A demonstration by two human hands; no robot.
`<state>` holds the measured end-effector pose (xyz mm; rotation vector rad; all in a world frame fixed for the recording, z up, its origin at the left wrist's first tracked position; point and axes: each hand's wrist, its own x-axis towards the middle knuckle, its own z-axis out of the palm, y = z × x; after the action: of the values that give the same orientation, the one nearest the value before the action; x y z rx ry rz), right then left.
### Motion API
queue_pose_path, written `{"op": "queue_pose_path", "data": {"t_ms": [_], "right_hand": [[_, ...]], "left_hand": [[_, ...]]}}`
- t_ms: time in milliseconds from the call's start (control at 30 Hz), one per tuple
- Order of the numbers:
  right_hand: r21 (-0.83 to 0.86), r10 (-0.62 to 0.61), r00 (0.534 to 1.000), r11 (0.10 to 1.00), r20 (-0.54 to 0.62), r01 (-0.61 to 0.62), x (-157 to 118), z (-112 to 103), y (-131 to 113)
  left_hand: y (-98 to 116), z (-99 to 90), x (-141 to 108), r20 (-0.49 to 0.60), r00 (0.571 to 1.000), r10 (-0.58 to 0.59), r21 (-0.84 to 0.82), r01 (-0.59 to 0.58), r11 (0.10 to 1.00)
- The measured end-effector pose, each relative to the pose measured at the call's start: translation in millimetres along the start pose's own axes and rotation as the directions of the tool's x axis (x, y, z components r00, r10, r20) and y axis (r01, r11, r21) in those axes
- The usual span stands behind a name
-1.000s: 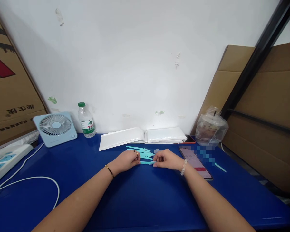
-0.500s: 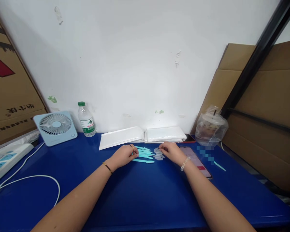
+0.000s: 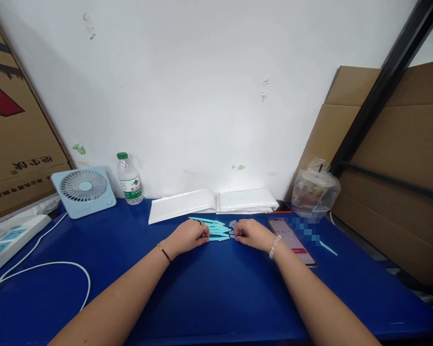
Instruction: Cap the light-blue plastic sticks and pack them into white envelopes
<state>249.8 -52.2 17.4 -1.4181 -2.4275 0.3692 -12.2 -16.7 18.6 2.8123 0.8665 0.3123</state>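
Note:
Several slim turquoise plastic pieces [image 3: 220, 229] lie side by side on the blue table [image 3: 209, 298], pointing right. My left hand [image 3: 194, 235] rests over their left ends, fingers bent together at the lowest piece; what is between the fingertips is hidden. Just right of the turquoise pieces is a small group of translucent pieces [image 3: 233, 224]. My right hand [image 3: 251, 234] partly covers them, its fingers closed at their lower edge, and I cannot make out what they pinch.
White packets [image 3: 182, 204] and a second white stack [image 3: 247, 199] lie by the wall. A phone [image 3: 292, 242], a bagged cup [image 3: 313, 192] and another turquoise piece [image 3: 328, 248] are right. A bottle [image 3: 130, 180], fan [image 3: 84, 190] and power strip [image 3: 16, 235] are left.
Both hands have moved slightly toward the front edge. The lowest turquoise piece now lies closer to the others. My right hand covers more of the translucent pieces.

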Motion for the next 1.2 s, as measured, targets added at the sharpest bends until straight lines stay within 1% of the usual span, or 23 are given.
{"op": "queue_pose_path", "data": {"t_ms": [133,267,533,700,867,1000,1200], "right_hand": [[0.073,0.011,1.0,0.997,0.027,-0.013,0.6,4.2,1.1],[0.13,0.042,0.997,0.99,0.059,-0.049,-1.2,3.0,1.2],[0.206,0.108,0.992,0.971,0.071,-0.12,-0.2,5.3,3.2],[0.154,0.083,0.995,0.984,0.057,-0.091,0.1,7.6,5.1],[0.1,0.05,0.998,0.994,0.03,-0.053,-2.2,2.6,-0.7],[0.111,0.061,0.998,0.992,0.021,-0.063,-2.6,-0.1,-5.2],[0.14,0.036,0.999,0.989,0.012,-0.037,-0.5,2.5,-10.2]], "left_hand": [[-0.8,0.5,0.3,-0.01,1.0,0.001,0.011,-0.001,1.0],[-1.9,1.3,-0.4,-0.009,1.0,-0.001,0.02,0.001,1.0],[2.4,-2.2,-1.7,-0.002,1.0,-0.025,0.009,0.025,1.0],[1.8,-1.0,-2.2,-0.011,0.999,-0.035,0.0,0.035,0.999],[0.1,1.1,-2.1,-0.01,0.999,-0.047,-0.021,0.047,0.999],[0.2,0.3,-2.4,-0.002,0.998,-0.059,-0.041,0.059,0.997],[0.7,-0.4,-1.3,-0.006,0.999,-0.05,-0.052,0.049,0.997]]}}
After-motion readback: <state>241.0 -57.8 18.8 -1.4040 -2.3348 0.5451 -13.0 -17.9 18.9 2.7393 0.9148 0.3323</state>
